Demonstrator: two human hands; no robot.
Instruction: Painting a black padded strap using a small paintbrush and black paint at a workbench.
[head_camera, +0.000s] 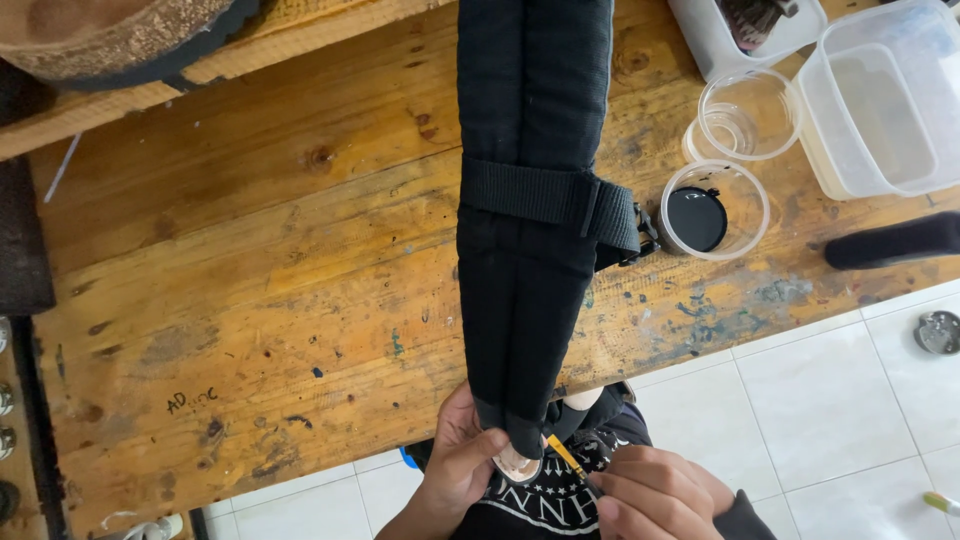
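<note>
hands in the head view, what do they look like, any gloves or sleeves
Both hands are bare: no gloves, rings or watch show. The left hand has no sleeve in view on its wrist or forearm. The right hand ends at a dark grey sleeve cuff near the bottom edge. The fingers have short, plain nails with no polish.

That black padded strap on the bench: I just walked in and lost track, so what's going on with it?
A person is working on the near end of the black padded strap, which lies lengthwise across the worn wooden workbench. The left hand grips the strap's lower tip at the bench edge, while the right hand holds a thin yellow-handled tool against it. To the right stand a clear plastic cup, a cup of black liquid and a clear plastic tub.
</note>
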